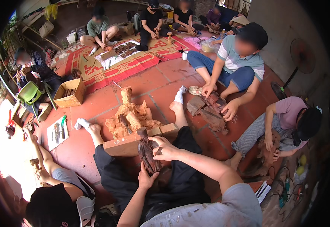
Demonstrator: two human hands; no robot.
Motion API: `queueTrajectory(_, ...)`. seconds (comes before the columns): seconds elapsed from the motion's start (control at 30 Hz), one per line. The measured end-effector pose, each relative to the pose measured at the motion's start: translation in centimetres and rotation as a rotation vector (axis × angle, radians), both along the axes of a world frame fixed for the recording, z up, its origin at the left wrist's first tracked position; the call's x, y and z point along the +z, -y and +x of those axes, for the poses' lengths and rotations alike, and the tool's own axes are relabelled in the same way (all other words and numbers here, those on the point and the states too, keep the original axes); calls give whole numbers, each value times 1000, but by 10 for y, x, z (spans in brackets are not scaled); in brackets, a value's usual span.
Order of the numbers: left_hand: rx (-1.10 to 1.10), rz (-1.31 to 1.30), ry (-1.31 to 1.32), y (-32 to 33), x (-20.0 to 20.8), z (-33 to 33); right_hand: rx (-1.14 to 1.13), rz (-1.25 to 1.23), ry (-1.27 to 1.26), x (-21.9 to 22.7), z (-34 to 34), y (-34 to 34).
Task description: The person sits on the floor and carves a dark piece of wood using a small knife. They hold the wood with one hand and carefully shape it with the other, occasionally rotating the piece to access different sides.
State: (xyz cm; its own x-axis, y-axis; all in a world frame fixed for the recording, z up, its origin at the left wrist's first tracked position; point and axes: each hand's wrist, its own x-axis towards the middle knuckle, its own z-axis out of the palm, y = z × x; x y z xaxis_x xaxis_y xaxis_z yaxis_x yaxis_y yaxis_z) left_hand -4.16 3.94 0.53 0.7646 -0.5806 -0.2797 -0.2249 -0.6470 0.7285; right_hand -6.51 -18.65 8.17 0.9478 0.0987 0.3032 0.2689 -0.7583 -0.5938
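Note:
A dark brown carved wooden figurine (144,145) stands upright between my legs, just in front of a wooden block. My left hand (147,178) grips its lower part, with fingers wrapped around the base. My right hand (165,149) presses against its upper right side with curled fingers; any small thing pinched in them is hidden. Behind the block (123,147), a larger, lighter orange-brown carving (129,113) rests on the floor. A slim dark tool (124,122) leans on that carving.
People sit around on red tiles, several handling carvings. A person at right front works over dark carved pieces (210,111). At left are a cardboard box (70,94), a green chair (30,92) and a tool sheet (58,130). Power tools (284,193) with cords lie at right.

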Motion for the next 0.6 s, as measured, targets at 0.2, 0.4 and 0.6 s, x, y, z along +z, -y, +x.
queueTrajectory(0.2,-1,17,8,3,-2,0,19,312,-192,14,24,29)
queueTrajectory(0.4,1,-17,19,0,-4,1,13,43,2,1,3,1)
queueTrajectory(0.6,8,-18,14,1,-9,-1,2,246,-154,17,27,23)
